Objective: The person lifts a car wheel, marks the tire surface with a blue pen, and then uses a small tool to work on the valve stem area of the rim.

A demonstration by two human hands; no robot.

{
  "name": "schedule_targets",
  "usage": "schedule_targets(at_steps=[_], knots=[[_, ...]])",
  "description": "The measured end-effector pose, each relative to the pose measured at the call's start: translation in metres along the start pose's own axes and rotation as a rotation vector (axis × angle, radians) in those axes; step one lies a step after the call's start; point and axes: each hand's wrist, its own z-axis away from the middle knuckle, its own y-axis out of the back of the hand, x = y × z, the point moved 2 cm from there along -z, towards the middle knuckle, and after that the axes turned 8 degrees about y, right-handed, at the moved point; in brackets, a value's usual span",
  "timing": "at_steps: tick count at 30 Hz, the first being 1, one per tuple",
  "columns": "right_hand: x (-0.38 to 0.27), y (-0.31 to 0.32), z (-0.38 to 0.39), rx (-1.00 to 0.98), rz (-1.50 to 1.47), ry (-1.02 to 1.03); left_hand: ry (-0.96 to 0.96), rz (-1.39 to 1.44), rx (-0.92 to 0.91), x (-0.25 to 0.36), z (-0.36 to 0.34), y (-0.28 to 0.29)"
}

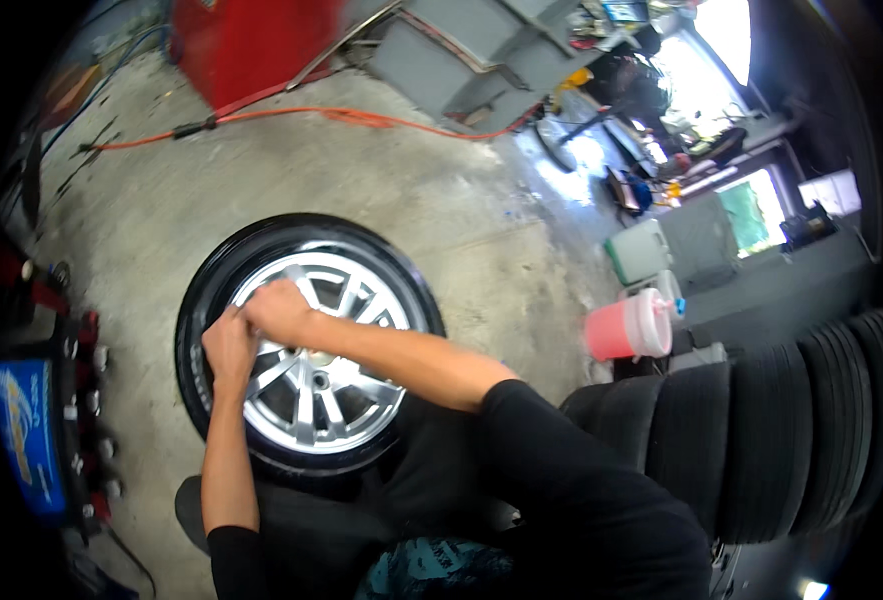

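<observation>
Seemingly both hands' curled fingers [229, 345] press the wheel [311, 345] rim's left edge

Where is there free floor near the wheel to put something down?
Bare concrete lies beyond the wheel, up to the orange hose, and right of it toward the pink jug. Both hands, left hand and right hand, crowd its upper-left rim; stacked tyres fill the right.

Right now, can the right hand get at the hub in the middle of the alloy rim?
Probably yes. The right hand rests on the upper left of the rim, beside the left hand. The hub lies just below them, uncovered, with only open spokes between, so nothing seems to block it.
</observation>
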Motion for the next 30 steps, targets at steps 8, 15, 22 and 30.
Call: schedule_targets(at_steps=[8,15,22,30], knots=[[0.029,0.055,0.019,-0.25,0.023,0.094,-0.144,-0.171,-0.201,0.015,0.004,0.013],[0.045,0.031,0.032,-0.116,0.007,0.343,-0.063,-0.13,-0.315,0.023,0.01,0.028],[0.017,0.027,0.072,-0.095,-0.091,0.149,0.092,-0.093,-0.5,0.039,0.012,0.044],[-0.007,0.121,0.131,-0.496,-0.108,0.076,0.318,0.215,-0.42,0.115,0.086,0.093]])
